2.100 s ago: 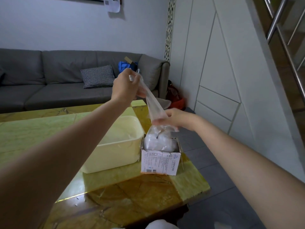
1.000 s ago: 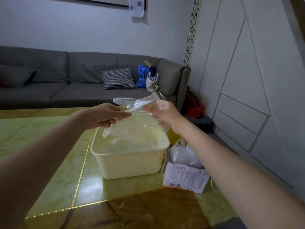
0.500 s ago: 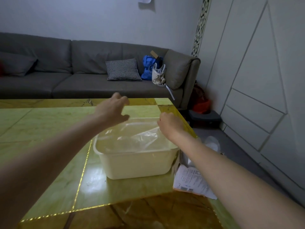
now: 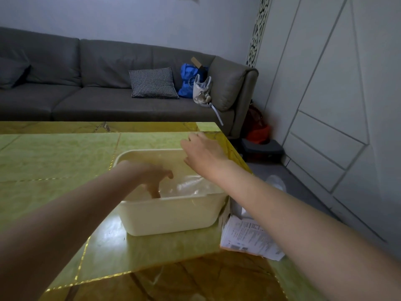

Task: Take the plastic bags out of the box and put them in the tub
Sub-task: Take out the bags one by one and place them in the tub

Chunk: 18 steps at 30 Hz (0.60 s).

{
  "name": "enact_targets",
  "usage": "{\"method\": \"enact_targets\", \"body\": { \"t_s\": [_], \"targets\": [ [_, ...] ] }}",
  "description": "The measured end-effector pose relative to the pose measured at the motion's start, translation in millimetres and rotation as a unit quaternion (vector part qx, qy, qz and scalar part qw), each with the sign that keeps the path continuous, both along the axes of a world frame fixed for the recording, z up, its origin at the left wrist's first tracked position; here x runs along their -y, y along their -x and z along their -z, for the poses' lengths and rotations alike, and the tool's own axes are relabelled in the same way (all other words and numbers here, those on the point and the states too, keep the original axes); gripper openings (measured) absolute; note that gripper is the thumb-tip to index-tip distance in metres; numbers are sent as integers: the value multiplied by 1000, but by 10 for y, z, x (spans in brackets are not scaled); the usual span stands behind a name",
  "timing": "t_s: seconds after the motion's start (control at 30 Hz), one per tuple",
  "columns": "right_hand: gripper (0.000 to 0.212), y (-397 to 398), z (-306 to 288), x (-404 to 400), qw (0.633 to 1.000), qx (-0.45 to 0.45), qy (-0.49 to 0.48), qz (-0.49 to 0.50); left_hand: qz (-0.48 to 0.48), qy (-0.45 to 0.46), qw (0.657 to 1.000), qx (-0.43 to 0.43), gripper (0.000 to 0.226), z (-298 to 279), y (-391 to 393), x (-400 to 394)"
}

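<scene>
A cream plastic tub (image 4: 173, 216) stands on the green and gold table. A clear plastic bag (image 4: 186, 185) lies crumpled inside it. My left hand (image 4: 149, 177) reaches down into the tub, fingers pointing down and pressing on the bag. My right hand (image 4: 204, 153) hovers over the tub's far right corner with fingers relaxed, holding nothing. The cardboard box (image 4: 247, 237) with a printed label sits right of the tub, mostly hidden behind my right forearm; a white bag (image 4: 275, 183) pokes up from it.
The table's right edge (image 4: 243, 161) runs just beyond the tub and box, with grey floor past it. A grey sofa (image 4: 104, 83) with a checked cushion and bags stands behind the table. White panelled wall at right.
The bag went from held in the air between both hands to lying in the tub. My left hand dropped into the tub onto it; my right hand let go and lifted.
</scene>
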State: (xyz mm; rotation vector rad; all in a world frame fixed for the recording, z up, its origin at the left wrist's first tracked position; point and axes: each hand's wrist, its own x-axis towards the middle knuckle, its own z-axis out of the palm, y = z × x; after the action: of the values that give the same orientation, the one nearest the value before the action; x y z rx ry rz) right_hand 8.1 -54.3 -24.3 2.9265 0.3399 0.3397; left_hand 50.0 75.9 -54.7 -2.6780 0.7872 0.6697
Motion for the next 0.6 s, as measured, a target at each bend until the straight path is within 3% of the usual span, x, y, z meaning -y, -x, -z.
{"method": "enact_targets", "body": {
  "t_s": [0.07, 0.13, 0.17, 0.2, 0.27, 0.33, 0.4, 0.47, 0.6],
  "targets": [
    [22, 19, 24, -35, 990, -138, -19, 1, 3, -8, 1000, 4, 82, 28, -5, 12],
    [27, 41, 128, -46, 952, -304, 13, 47, 1, -20, 1000, 9, 80, 54, -3, -3],
    [22, 22, 202, -22, 937, -340, 35, 67, -3, -26, 1000, 11, 80, 67, -8, -23],
    [11, 17, 254, 7, 934, -345, 49, 79, -9, -32, 999, 13, 80, 73, -11, -43],
    [20, 17, 282, 62, 934, -339, 55, 101, -21, -33, 999, 22, 82, 45, -13, -84],
    [7, 51, 239, 77, 934, -340, 35, 99, -40, -7, 999, 14, 84, -40, 27, -105],
    [25, 94, 121, 86, 944, -318, 4, 91, -55, 48, 997, 7, 80, -176, 82, -106],
    [30, 135, -48, 143, 961, -260, -56, 76, -49, 107, 993, 27, 66, -335, 159, -78],
    [18, 364, -459, 379, 962, -191, -187, 60, 8, 224, 970, 91, 31, -585, 398, 152]
  ]
}}
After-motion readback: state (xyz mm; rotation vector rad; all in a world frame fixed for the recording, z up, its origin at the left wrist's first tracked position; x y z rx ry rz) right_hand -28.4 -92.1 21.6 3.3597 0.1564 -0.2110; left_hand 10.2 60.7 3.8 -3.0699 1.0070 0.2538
